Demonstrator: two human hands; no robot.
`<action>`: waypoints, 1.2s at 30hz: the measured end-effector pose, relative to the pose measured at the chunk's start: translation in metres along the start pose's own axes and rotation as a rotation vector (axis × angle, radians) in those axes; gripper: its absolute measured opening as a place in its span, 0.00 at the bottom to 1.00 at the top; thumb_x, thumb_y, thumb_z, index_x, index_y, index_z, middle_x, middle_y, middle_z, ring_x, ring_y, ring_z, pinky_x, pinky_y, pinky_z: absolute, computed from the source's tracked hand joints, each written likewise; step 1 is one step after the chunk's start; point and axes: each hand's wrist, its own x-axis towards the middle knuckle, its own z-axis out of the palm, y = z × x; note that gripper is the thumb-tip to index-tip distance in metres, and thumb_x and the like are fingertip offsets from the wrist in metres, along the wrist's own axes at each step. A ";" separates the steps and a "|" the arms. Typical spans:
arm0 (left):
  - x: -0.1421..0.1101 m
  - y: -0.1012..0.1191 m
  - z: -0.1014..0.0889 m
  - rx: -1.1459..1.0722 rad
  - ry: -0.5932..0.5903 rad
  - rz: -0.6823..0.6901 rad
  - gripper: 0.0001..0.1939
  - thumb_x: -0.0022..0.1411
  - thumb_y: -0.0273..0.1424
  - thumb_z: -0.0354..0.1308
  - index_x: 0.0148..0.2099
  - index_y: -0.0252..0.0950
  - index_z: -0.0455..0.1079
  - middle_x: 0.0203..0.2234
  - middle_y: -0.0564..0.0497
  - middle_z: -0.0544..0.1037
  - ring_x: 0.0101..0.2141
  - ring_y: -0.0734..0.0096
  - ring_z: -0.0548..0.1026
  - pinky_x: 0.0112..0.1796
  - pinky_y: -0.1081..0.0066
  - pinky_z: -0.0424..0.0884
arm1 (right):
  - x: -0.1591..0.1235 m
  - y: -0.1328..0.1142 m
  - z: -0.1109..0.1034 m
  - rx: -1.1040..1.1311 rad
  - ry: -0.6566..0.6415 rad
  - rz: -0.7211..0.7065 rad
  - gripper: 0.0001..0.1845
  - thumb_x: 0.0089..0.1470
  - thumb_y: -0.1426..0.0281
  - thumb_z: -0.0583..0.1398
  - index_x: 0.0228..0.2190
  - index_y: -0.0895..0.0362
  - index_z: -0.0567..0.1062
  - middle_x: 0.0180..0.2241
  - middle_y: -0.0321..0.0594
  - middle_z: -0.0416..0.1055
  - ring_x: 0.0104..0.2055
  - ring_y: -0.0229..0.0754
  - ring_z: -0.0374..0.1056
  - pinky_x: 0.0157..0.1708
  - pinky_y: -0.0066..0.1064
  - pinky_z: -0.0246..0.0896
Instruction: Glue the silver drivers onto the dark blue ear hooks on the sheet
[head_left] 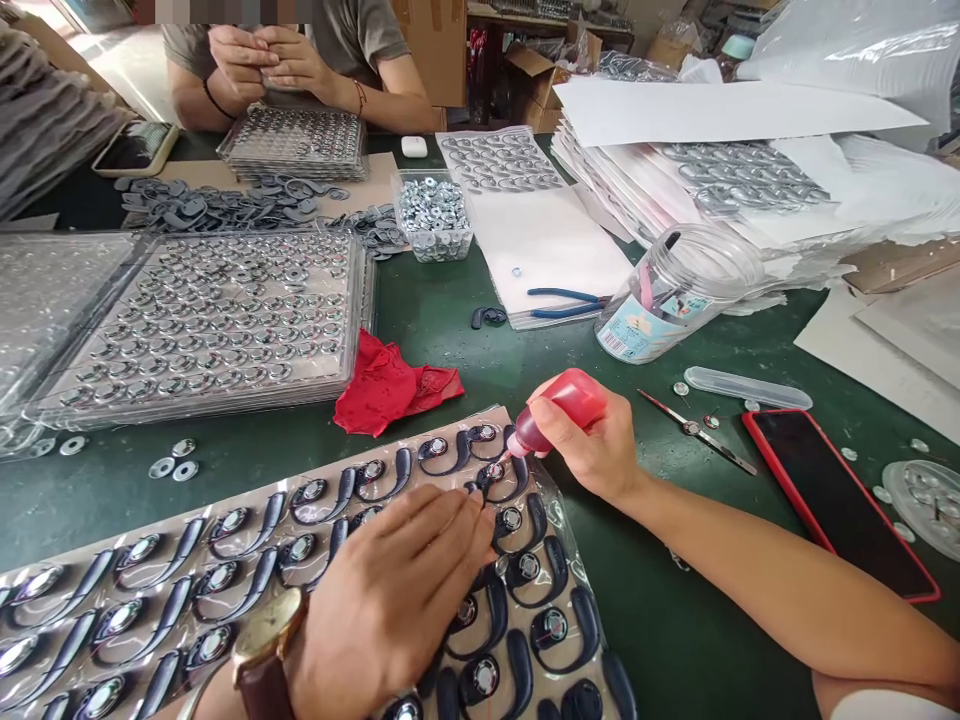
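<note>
My right hand (600, 450) is wrapped round a small red squeeze bottle (574, 395). The bottle is tilted, its pale nozzle pointing down at a round speaker in a dark ear-hook earphone shell (491, 473). My left hand (397, 590), with a watch (268, 625) on its wrist, reaches across the tray. Its fingertips are closed at the edge of that same shell; the thumb is mostly hidden. Beneath both hands lies a clear plastic tray (341, 445) with rows of similar dark ear-hook shells, most showing a silvery speaker inside.
Stacked trays of speakers (225, 310) and a red cloth (382, 385) lie left. Beyond are a tub of metal discs (433, 215), blue-handled pliers (566, 302) and a clear jar (660, 300). Tweezers (697, 430) and a phone (840, 500) lie right. A co-worker's hands (277, 62) are across the table.
</note>
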 end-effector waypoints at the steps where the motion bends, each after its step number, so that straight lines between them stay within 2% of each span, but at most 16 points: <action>1: -0.001 0.004 0.001 0.067 -0.010 0.039 0.17 0.69 0.21 0.44 0.49 0.26 0.74 0.44 0.42 0.81 0.48 0.59 0.77 0.53 0.58 0.70 | 0.000 0.001 0.000 0.011 -0.020 0.015 0.13 0.59 0.60 0.64 0.27 0.54 0.74 0.21 0.34 0.77 0.23 0.39 0.74 0.30 0.31 0.70; 4: 0.001 0.015 0.002 0.201 -0.048 0.130 0.18 0.66 0.19 0.43 0.47 0.22 0.74 0.44 0.37 0.80 0.47 0.56 0.77 0.55 0.57 0.67 | -0.001 0.002 0.001 0.008 -0.053 0.031 0.12 0.59 0.60 0.64 0.29 0.54 0.74 0.21 0.34 0.78 0.23 0.40 0.75 0.30 0.31 0.71; 12: 0.001 0.018 0.004 0.254 -0.089 0.138 0.18 0.65 0.20 0.44 0.48 0.21 0.74 0.44 0.37 0.80 0.47 0.56 0.77 0.55 0.57 0.66 | -0.002 0.004 0.001 -0.055 -0.120 0.047 0.13 0.59 0.60 0.64 0.28 0.54 0.76 0.23 0.36 0.79 0.25 0.41 0.75 0.33 0.32 0.71; 14: 0.002 0.017 0.004 0.248 -0.081 0.138 0.18 0.66 0.20 0.44 0.48 0.21 0.74 0.44 0.38 0.80 0.47 0.55 0.77 0.54 0.57 0.67 | -0.001 0.003 0.001 -0.022 -0.118 0.051 0.13 0.59 0.59 0.64 0.28 0.54 0.75 0.22 0.36 0.78 0.24 0.40 0.75 0.30 0.31 0.71; 18: 0.003 0.013 -0.001 0.215 -0.054 0.111 0.19 0.68 0.20 0.42 0.48 0.22 0.74 0.44 0.39 0.80 0.47 0.57 0.77 0.53 0.58 0.68 | 0.005 -0.005 -0.005 0.075 0.019 0.033 0.16 0.59 0.56 0.63 0.27 0.54 0.74 0.21 0.34 0.77 0.19 0.36 0.70 0.20 0.27 0.67; 21: -0.002 0.011 -0.007 0.163 -0.047 0.082 0.19 0.69 0.20 0.42 0.51 0.24 0.73 0.47 0.41 0.80 0.50 0.59 0.76 0.58 0.58 0.65 | 0.005 -0.016 -0.013 0.086 -0.009 0.083 0.20 0.58 0.52 0.63 0.24 0.54 0.74 0.21 0.36 0.77 0.18 0.37 0.70 0.17 0.27 0.66; 23: -0.007 0.013 -0.010 0.111 -0.039 0.072 0.19 0.70 0.21 0.42 0.53 0.24 0.72 0.50 0.41 0.79 0.54 0.58 0.74 0.61 0.57 0.61 | -0.003 -0.021 -0.017 0.074 -0.040 0.110 0.19 0.57 0.53 0.63 0.26 0.54 0.74 0.22 0.37 0.78 0.20 0.39 0.72 0.17 0.28 0.67; 25: -0.012 0.019 -0.013 0.062 -0.060 0.082 0.20 0.70 0.21 0.41 0.53 0.25 0.73 0.51 0.42 0.78 0.54 0.58 0.74 0.62 0.57 0.60 | -0.014 -0.022 -0.017 0.052 -0.014 0.097 0.15 0.58 0.56 0.64 0.28 0.54 0.75 0.22 0.36 0.78 0.21 0.39 0.73 0.18 0.27 0.67; 29: -0.012 0.029 -0.012 0.031 -0.091 0.134 0.22 0.71 0.21 0.39 0.50 0.26 0.75 0.46 0.42 0.81 0.50 0.60 0.78 0.60 0.59 0.62 | -0.033 -0.013 -0.013 0.033 0.006 0.005 0.12 0.60 0.60 0.63 0.28 0.54 0.75 0.22 0.34 0.78 0.23 0.38 0.75 0.24 0.27 0.71; 33: -0.006 0.032 -0.007 0.028 -0.081 0.139 0.19 0.71 0.23 0.42 0.49 0.23 0.75 0.44 0.41 0.81 0.49 0.57 0.78 0.60 0.57 0.62 | -0.036 -0.008 -0.011 0.004 -0.036 -0.039 0.11 0.60 0.63 0.63 0.28 0.54 0.74 0.22 0.33 0.78 0.24 0.37 0.75 0.29 0.27 0.72; 36: -0.002 0.035 -0.006 0.060 -0.084 0.156 0.18 0.70 0.21 0.42 0.46 0.23 0.75 0.42 0.41 0.82 0.45 0.57 0.80 0.58 0.57 0.64 | -0.035 -0.010 -0.011 -0.012 -0.075 -0.047 0.10 0.60 0.64 0.63 0.28 0.54 0.74 0.21 0.32 0.78 0.23 0.36 0.74 0.28 0.25 0.70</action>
